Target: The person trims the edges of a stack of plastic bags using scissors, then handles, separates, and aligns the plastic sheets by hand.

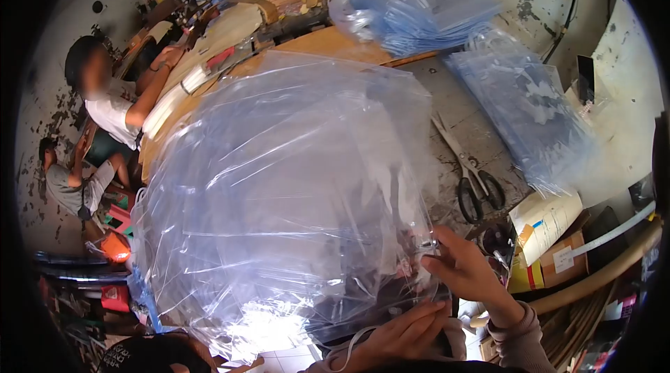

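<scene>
A large clear plastic sheet [279, 184], creased and layered, spreads over the work surface in front of me. At its lower right edge my right hand [460, 265] is closed, thumb and fingers together around a small shiny piece that I cannot make out. Just below it, my left hand [405, 334] lies at the sheet's near edge with its fingers together; what is under them is hidden. Beyond my right hand, scissors [469, 177] with black handles rest on the table, blades slightly apart.
Stacked bluish plastic [426, 10] lies at the back, with another plastic pile [530, 111] at the right. Two people [115, 104] [70, 181] sit at the left. A cardboard box [565, 261] and papers [548, 223] are at the lower right.
</scene>
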The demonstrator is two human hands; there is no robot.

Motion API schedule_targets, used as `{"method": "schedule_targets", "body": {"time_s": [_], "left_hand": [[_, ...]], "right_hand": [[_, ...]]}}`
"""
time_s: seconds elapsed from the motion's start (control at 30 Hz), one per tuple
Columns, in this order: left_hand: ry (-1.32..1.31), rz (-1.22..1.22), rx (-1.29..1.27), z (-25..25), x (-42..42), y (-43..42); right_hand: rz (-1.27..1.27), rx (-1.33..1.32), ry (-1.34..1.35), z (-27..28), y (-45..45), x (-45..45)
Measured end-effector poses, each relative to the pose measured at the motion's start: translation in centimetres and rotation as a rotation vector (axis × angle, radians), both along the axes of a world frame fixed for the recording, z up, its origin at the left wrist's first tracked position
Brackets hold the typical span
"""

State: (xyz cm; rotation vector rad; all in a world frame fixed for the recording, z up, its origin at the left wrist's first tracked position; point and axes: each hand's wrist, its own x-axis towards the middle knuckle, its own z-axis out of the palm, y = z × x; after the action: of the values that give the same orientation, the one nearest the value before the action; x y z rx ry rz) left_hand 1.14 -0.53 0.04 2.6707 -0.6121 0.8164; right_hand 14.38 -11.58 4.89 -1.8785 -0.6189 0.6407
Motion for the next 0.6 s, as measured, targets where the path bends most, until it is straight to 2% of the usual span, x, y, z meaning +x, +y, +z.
{"method": "schedule_targets", "body": {"time_s": [0.1, 0.17, 0.2, 0.27, 0.33, 0.4, 0.47, 0.53, 0.6], "left_hand": [[-0.161, -0.094, 0.026, -3.5, -0.9, -0.8], [-0.178, -0.175, 0.055, -4.5, -1.3, -1.5], [-0.178, -0.206, 0.069, -4.7, -1.5, -1.8], [-0.181, -0.252, 0.085, -5.0, -1.9, -2.5], [-0.183, -0.291, 0.105, -5.6, -2.2, -2.9], [-0.179, -0.308, 0.118, -5.9, -2.7, -2.9], [-0.154, -0.342, 0.133, -6.2, -2.9, -2.4], [-0.125, -0.378, 0.155, -6.2, -3.3, -1.9], [-0.080, -0.397, 0.168, -5.3, -3.2, -1.3]], "right_hand": [[-0.101, 0.250, 0.041, -2.5, 0.2, 1.7], [-0.182, 0.417, 0.220, -1.0, 0.4, 4.0], [-0.181, 0.421, 0.221, 0.1, 0.6, 5.0], [-0.354, 0.494, 0.373, 2.6, 0.2, 6.6], [-0.322, 0.510, 0.245, 3.9, -1.4, 7.4], [-0.582, 0.473, -0.159, 5.0, -4.1, 8.0], [-0.671, 0.644, -0.377, 5.9, -9.1, 10.6], [-1.059, 0.893, -0.488, 7.0, -12.6, 11.8], [-1.098, 0.648, -0.792, 6.4, -14.3, 11.0]]}}
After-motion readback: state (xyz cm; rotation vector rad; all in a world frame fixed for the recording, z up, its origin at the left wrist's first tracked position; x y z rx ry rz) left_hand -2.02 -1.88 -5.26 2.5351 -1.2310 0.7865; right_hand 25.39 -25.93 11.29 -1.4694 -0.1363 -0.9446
